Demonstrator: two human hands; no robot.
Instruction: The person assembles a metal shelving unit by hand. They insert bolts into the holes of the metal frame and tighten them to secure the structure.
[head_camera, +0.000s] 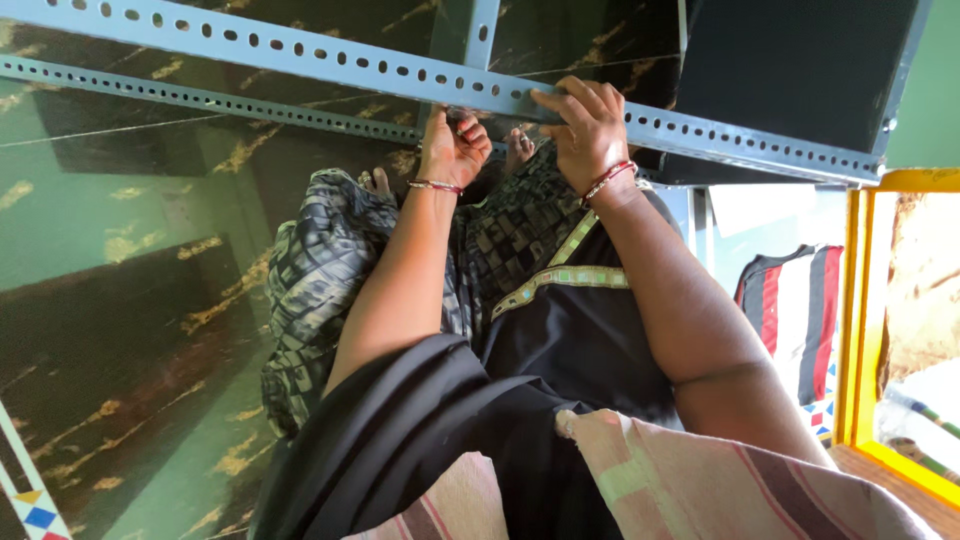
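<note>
Gripping the grey perforated steel angle (400, 70) at top centre: right hand (590, 125) wrapped over it, left hand (452, 145) curled beneath.

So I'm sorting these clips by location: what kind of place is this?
Probably a room in a home, not a workshop. The floor is polished green and dark tile, a yellow door frame stands at the right, and both hands, left hand and right hand, grip a grey slotted metal rack.

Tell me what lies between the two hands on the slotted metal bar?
In the head view, only a bare stretch of the perforated grey bar separates left hand and right hand.
</note>
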